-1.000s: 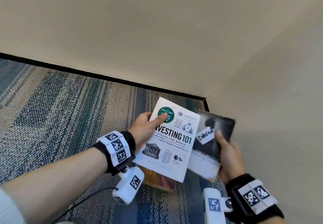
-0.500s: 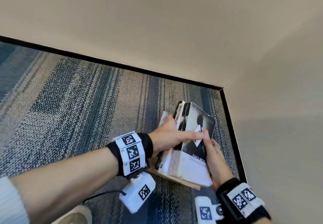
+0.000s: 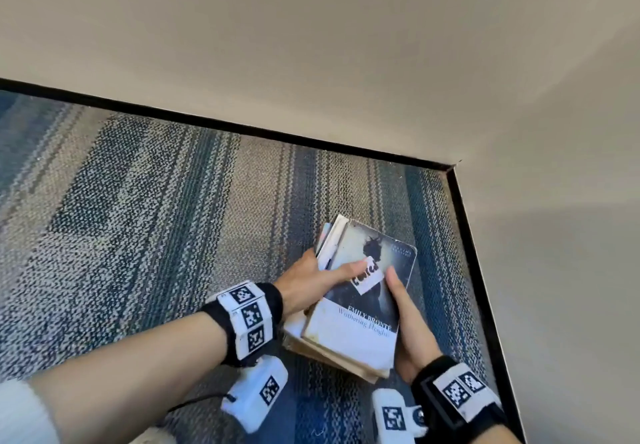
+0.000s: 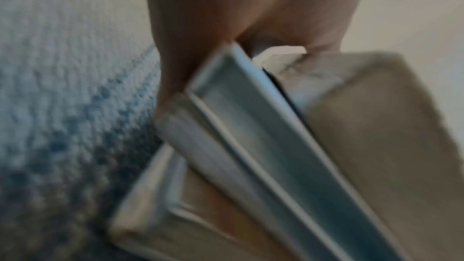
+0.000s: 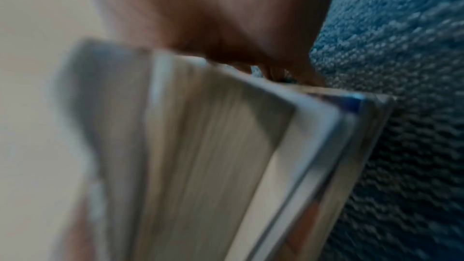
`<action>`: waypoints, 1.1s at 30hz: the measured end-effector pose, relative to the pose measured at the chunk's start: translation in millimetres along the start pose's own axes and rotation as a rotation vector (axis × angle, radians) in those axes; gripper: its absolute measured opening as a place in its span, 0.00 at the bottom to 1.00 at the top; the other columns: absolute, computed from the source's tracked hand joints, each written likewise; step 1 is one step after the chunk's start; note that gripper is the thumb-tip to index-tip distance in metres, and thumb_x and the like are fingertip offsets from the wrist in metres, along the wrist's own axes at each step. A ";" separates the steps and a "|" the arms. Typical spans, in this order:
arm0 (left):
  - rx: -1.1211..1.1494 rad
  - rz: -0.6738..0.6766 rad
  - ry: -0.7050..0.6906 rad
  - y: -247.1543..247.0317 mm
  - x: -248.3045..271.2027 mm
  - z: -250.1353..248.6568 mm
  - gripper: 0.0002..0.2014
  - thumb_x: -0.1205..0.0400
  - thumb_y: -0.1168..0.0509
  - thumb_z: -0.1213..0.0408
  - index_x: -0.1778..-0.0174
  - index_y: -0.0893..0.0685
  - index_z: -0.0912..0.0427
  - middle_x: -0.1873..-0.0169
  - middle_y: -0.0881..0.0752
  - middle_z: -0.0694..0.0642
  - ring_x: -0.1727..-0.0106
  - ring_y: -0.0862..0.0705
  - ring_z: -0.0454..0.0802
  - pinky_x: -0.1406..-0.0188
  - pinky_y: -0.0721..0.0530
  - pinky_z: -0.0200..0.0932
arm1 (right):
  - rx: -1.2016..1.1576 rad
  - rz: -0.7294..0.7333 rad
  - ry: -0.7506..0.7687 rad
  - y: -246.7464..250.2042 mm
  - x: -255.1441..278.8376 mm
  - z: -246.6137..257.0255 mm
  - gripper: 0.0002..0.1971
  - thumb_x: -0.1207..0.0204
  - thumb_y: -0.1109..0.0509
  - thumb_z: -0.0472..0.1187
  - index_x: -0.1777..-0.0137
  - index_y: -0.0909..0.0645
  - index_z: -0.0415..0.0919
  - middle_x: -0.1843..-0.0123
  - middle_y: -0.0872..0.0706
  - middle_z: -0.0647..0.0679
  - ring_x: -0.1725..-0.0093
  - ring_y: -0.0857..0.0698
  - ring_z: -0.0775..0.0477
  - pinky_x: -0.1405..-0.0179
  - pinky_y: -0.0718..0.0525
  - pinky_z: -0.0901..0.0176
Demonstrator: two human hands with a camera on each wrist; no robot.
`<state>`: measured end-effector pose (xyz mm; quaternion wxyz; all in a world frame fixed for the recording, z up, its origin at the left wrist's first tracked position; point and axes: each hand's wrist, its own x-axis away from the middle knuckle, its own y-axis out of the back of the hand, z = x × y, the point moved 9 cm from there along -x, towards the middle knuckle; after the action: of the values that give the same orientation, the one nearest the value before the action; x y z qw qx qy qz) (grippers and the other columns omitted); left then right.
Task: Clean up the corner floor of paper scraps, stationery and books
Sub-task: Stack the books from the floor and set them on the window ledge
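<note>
A stack of books (image 3: 349, 333) is held between both hands above the striped carpet near the room corner. On top lies a worn paperback with a dark cover, "Wuthering Heights" (image 3: 367, 291); a white book's edge (image 3: 330, 241) shows beneath it at the far left. My left hand (image 3: 311, 282) grips the stack's left side, thumb across the top cover. My right hand (image 3: 408, 326) grips the right side, thumb on the cover. The stack (image 4: 263, 156) fills the blurred left wrist view, and the book edges (image 5: 226, 156) fill the right wrist view.
Striped blue-grey carpet (image 3: 156, 218) covers the floor. Two beige walls meet at the corner (image 3: 453, 166), with a black baseboard (image 3: 474, 270) running close along the right of the books.
The white "Investing 101" book and the dark paperback were held apart; they came together upright, and now lie stacked with the dark paperback on top, both hands clasping the pile.
</note>
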<state>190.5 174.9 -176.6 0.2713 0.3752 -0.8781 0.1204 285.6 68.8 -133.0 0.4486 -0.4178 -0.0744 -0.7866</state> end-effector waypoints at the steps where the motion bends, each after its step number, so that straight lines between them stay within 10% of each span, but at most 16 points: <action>1: 0.012 0.062 0.001 -3.4 -2.8 4.3 0.44 0.41 0.24 0.27 0.35 0.21 0.50 0.44 0.10 0.47 0.45 0.11 0.45 0.41 0.14 0.48 | -0.039 0.031 -0.013 -3.5 2.0 -2.6 0.26 0.19 0.39 0.57 0.30 0.20 0.40 0.34 0.15 0.35 0.34 0.16 0.35 0.31 0.21 0.39; 7: -0.180 0.069 0.088 -1.2 -13.5 31.3 0.49 0.50 0.27 0.20 0.32 0.23 0.35 0.30 0.21 0.47 0.27 0.26 0.50 0.26 0.28 0.60 | -0.184 0.116 -0.032 -12.7 16.0 -0.5 0.27 0.17 0.43 0.55 0.32 0.18 0.36 0.33 0.16 0.32 0.36 0.16 0.33 0.43 0.13 0.42; 13: -0.169 0.150 0.306 6.4 -18.5 39.2 0.52 0.58 0.18 0.30 0.37 0.15 0.51 0.37 0.14 0.56 0.38 0.14 0.60 0.38 0.17 0.61 | -0.241 0.130 -0.064 -20.7 24.5 -6.4 0.25 0.18 0.42 0.52 0.38 0.15 0.33 0.36 0.15 0.32 0.43 0.12 0.35 0.47 0.11 0.44; 22: -0.263 0.164 0.187 9.3 -5.2 -20.4 0.59 0.60 0.21 0.25 0.31 0.22 0.47 0.32 0.18 0.54 0.36 0.16 0.56 0.36 0.18 0.56 | -0.186 0.123 -0.052 -13.8 19.1 33.1 0.22 0.20 0.41 0.49 0.49 0.09 0.35 0.45 0.10 0.33 0.57 0.09 0.38 0.61 0.10 0.49; 27: -0.184 0.089 0.164 31.5 59.0 -97.3 0.69 0.52 0.19 0.32 0.20 0.46 0.55 0.25 0.28 0.54 0.29 0.25 0.54 0.27 0.26 0.51 | -0.038 0.142 -0.110 -42.4 50.5 80.0 0.21 0.25 0.34 0.51 0.41 0.12 0.37 0.36 0.14 0.33 0.43 0.12 0.37 0.40 0.15 0.45; 33: 0.012 0.020 0.001 47.0 153.2 -245.4 0.51 0.50 0.12 0.49 0.34 0.32 0.51 0.42 0.14 0.51 0.41 0.13 0.49 0.34 0.18 0.55 | 0.082 0.160 -0.069 -89.4 154.0 190.2 0.40 0.42 0.18 0.54 0.31 0.20 0.33 0.33 0.17 0.31 0.35 0.17 0.30 0.28 0.26 0.34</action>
<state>163.6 218.2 112.0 0.2681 0.3681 -0.8810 0.1286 291.0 115.7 123.2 0.5240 -0.4303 -0.0884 -0.7297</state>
